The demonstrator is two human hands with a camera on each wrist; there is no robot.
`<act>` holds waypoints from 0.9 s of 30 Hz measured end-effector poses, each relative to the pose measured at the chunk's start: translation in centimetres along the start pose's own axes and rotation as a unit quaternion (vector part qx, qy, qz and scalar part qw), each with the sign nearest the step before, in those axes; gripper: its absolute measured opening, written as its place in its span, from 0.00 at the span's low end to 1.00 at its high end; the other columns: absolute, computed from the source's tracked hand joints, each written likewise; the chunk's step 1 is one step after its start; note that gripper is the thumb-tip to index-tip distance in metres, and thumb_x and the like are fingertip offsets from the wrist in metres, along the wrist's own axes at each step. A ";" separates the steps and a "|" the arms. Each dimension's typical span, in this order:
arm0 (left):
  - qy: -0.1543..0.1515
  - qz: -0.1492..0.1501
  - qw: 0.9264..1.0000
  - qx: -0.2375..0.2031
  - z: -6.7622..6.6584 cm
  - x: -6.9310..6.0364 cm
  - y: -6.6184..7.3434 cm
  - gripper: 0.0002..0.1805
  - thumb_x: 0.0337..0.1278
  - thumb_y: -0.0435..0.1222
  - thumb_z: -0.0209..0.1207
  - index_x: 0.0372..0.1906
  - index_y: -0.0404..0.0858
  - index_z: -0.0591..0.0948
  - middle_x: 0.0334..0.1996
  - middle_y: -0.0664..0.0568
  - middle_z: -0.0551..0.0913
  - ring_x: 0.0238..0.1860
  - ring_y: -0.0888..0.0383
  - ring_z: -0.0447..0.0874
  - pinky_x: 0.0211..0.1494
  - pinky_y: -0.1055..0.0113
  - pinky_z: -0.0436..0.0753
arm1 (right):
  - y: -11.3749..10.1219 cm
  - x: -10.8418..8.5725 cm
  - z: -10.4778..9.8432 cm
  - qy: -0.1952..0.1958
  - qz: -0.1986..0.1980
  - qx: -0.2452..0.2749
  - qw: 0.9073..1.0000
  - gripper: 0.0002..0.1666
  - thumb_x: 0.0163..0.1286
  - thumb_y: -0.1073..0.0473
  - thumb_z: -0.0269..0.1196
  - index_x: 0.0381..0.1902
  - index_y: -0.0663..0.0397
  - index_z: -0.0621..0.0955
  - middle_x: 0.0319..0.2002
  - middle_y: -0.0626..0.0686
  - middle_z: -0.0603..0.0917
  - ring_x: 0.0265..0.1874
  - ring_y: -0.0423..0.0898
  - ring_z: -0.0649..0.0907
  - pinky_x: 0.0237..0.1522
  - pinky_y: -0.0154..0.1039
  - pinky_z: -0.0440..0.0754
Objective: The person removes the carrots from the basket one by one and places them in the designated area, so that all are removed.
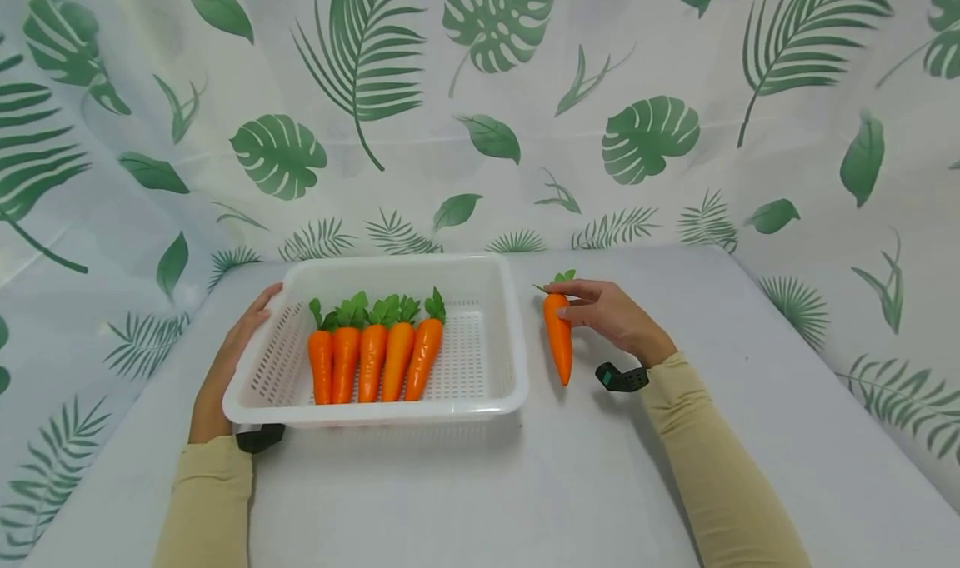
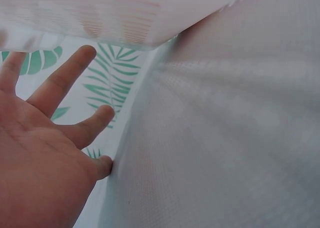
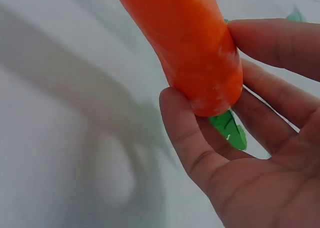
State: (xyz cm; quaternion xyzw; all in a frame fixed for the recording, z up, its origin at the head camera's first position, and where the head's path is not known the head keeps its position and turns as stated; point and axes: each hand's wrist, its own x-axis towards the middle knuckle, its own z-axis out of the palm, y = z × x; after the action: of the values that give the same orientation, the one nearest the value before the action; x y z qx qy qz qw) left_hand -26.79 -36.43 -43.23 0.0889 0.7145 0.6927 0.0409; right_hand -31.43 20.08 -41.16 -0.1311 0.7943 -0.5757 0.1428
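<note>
Five carrots (image 1: 371,364) in perforated basket (image 1: 465,411) | basket's right: right hand (image 1: 611,314) pinches sixth carrot (image 1: 558,339), thick end | basket's left: left hand (image 1: 234,341) splayed — likely steadying

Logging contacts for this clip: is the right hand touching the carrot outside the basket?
Touching. The right wrist view shows the right hand pinching the carrot near its wide end.
</note>
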 end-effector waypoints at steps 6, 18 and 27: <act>0.010 -0.023 1.000 0.019 0.1 0.0 0.3 0.34 0.90 0.48 0.38 0.89 0.54 0.44 0.84 0.33 0.49 0.57 0.71 0.80 0.56 0.71 0.83 | 0.6 0.5 0.7 0.008 -0.001 -0.028 1.000 0.31 0.75 0.64 0.67 0.74 0.62 0.78 0.73 0.63 0.75 0.67 0.64 0.75 0.66 0.56 0.76; 0.001 -0.012 1.000 0.021 0.1 0.1 0.1 0.34 0.90 0.48 0.38 0.89 0.54 0.45 0.84 0.33 0.49 0.58 0.70 0.80 0.55 0.71 0.84 | 1.7 0.9 1.6 0.023 0.020 -0.095 0.995 0.29 0.75 0.59 0.68 0.72 0.56 0.81 0.72 0.62 0.77 0.72 0.64 0.71 0.74 0.66 0.65; 0.005 -0.011 1.000 0.026 0.0 0.0 0.0 0.33 0.90 0.49 0.38 0.89 0.54 0.46 0.82 0.36 0.53 0.57 0.70 0.81 0.55 0.71 0.84 | 1.7 0.8 1.8 0.029 0.024 -0.113 0.993 0.29 0.76 0.57 0.67 0.73 0.56 0.80 0.73 0.61 0.75 0.74 0.64 0.68 0.75 0.68 0.61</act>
State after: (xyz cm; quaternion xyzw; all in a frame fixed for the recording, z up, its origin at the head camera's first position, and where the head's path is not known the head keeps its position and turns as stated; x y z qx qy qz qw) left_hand -26.81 -36.47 -43.18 0.0785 0.7332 0.6741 0.0424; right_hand -31.58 18.73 -43.37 -0.1105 0.8612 -0.4819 0.1181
